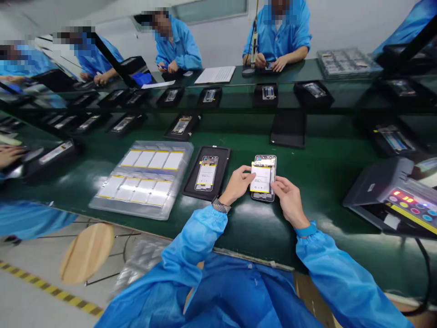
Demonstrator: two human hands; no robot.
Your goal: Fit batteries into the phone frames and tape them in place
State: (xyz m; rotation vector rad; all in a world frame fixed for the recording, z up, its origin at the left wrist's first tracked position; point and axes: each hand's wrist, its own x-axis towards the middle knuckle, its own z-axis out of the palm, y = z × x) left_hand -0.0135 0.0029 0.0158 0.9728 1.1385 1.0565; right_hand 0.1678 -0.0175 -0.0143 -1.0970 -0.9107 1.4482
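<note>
Head view: from where I stand, a wooden stool point(88, 253) sits low on the left, above a yellow-and-black floor stripe point(51, 288). The dark green workbench point(321, 177) runs across, glossy under the light. On it, going rightward, lie a clear plastic tray point(129, 210) with two rows of white, yellow-edged battery packs point(158, 159), then a black tray point(223, 159) bearing a second phone point(206, 174), then another black tray point(288, 129) farther back. At the far right stands a grey machine point(367, 191) with glowing red digits point(403, 197). Across the raised shelf point(235, 95), co-workers in blue coats bend over their own pieces.

The opened phone point(265, 161) is near the bench's front edge, right of the second phone, its top pointing away from the wearer. Its inner parts show at both ends; a white battery point(261, 180) with yellow bands covers the middle, sitting a little toward the left side.

The left hand point(236, 183), dark band at the wrist, grips the phone's left edge, thumb tip over the battery, fingers closed in. The right hand point(288, 198) grasps the right edge, fingers curled, thumb near the battery's lower corner. I can't see how the fingers sit beneath.
</note>
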